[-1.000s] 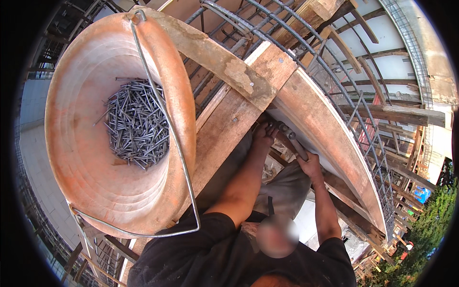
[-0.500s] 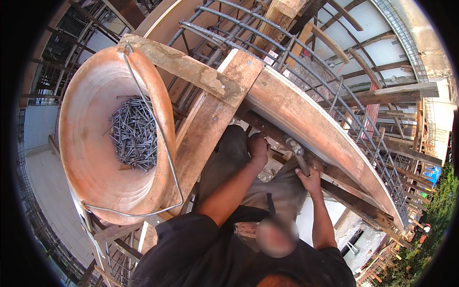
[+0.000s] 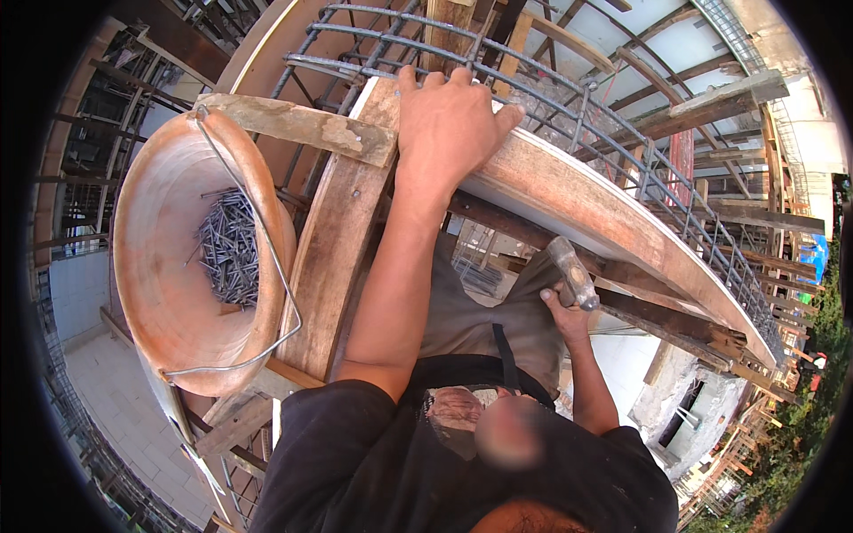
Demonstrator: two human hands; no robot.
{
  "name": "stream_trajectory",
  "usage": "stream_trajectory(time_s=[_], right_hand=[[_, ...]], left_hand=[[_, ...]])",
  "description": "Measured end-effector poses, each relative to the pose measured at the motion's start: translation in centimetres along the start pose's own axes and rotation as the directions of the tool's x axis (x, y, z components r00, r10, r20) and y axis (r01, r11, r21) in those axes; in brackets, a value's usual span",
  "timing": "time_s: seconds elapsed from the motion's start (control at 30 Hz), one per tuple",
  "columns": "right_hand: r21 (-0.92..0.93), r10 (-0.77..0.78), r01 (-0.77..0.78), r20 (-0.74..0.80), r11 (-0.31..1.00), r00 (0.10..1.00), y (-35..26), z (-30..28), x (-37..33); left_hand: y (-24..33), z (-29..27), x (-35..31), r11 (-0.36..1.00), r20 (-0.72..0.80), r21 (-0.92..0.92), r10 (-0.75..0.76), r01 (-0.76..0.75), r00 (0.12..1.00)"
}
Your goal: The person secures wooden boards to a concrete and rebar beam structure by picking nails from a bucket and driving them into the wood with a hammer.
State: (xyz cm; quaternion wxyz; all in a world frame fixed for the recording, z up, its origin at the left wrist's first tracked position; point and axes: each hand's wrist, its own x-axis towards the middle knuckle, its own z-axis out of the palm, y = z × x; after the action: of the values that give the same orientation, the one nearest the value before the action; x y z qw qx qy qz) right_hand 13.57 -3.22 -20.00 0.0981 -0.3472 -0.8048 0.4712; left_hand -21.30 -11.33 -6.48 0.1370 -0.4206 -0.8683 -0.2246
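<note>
My left hand (image 3: 449, 124) lies over the top of the wooden formwork, its fingers hooked across the edge and the thumb spread to the side. Under that hand, an upright wooden board (image 3: 333, 240) meets the long form board (image 3: 586, 204); the fingertips are hidden behind the edge. Low on the right, my right hand (image 3: 569, 318) is closed around a hammer (image 3: 573, 274), whose metal head points up and whose handle is mostly hidden. To the left hangs an orange-brown bucket (image 3: 147, 266) with a wire handle, holding a heap of nails (image 3: 229, 249).
A cage of steel rebar (image 3: 533, 75) runs behind the form board. A short wood strip (image 3: 302, 124) crosses beside the bucket's rim. Dark timber (image 3: 506, 222) passes below the form board. A loose-ended beam (image 3: 702, 111) juts in at the upper right.
My left hand has risen from beside my lap onto the formwork's top edge. The hammer has turned and its head now shows larger, while my right hand stays low. The view has shifted slightly.
</note>
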Motion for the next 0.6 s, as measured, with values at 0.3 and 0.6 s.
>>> stream_trajectory(time_s=[0.3,0.6], right_hand=[[0.275,-0.050,0.069,-0.076,0.959,0.996,3.8,10.8,3.5],[-0.134,-0.107,0.101,-0.038,0.986,0.994,-4.0,2.7,1.8]], left_hand=[[1.1,0.5,0.2,0.998,0.063,-0.059,0.022,-0.019,0.998],[0.4,-0.9,-0.4,0.988,0.144,-0.091,0.138,-0.126,0.980]])
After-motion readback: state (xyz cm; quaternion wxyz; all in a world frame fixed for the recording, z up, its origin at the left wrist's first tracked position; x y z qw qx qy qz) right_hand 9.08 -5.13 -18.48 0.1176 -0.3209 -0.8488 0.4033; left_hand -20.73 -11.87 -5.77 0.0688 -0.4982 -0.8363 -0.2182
